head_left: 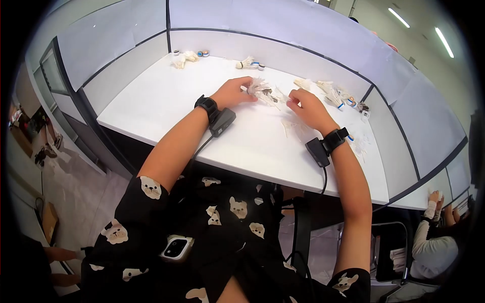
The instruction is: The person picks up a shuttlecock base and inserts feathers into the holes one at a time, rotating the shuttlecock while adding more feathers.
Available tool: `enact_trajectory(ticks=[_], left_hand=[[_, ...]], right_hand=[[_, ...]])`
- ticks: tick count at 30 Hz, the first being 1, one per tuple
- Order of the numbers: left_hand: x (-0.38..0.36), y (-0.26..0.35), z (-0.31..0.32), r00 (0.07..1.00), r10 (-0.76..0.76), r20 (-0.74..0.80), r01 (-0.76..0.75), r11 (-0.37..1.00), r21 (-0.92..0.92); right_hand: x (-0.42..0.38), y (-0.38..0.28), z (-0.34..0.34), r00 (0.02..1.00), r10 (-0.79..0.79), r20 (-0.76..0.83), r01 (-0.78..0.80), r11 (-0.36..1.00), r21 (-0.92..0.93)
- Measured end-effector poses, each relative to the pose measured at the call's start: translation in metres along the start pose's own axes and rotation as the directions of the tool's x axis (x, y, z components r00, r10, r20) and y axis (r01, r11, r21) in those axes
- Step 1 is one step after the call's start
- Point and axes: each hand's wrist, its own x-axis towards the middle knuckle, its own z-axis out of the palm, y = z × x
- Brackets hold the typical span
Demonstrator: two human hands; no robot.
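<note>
My left hand (236, 92) is closed around the base end of a ragged shuttlecock (259, 87), its white feathers spread toward the right. Opposite it, my right hand (309, 108) has thumb and fingers pinched together. A pale, blurred feather (281, 96) shows at those fingertips. Beneath and between the hands, loose feather pieces (273, 102) lie on the white table (172, 111). More thin scraps (290, 127) rest on the tabletop near my right wrist. The shuttlecock's base is mostly hidden by my left fingers.
Feather bundles (189, 56) and small round pieces lie at the back left. Another shuttlecock (246, 63) sits at the back middle. Several feather bundles (331, 95) are heaped at the right. Partition walls (283, 53) border the table. Cables hang from devices (223, 122) on both wrists. Another person (435, 247) sits at right.
</note>
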Motion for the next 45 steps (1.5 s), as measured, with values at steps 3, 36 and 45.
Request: enact_trajectory(ticks=[3, 36, 45], left_hand=[[0.000, -0.004, -0.001, 0.999, 0.031, 0.023, -0.031, 1.000, -0.004], [-0.003, 0.000, 0.002, 0.991, 0.127, 0.052, -0.127, 0.992, 0.011], [-0.003, 0.001, 0.002, 0.988, 0.150, 0.047, -0.151, 0.988, 0.028]], right_hand=[[0.002, -0.009, 0.003, 1.000, 0.024, 0.007, -0.024, 0.999, 0.031], [0.004, -0.032, 0.027, 0.984, 0.176, 0.016, -0.177, 0.984, 0.024], [0.004, -0.035, 0.026, 0.976, 0.209, 0.055, -0.211, 0.977, 0.025]])
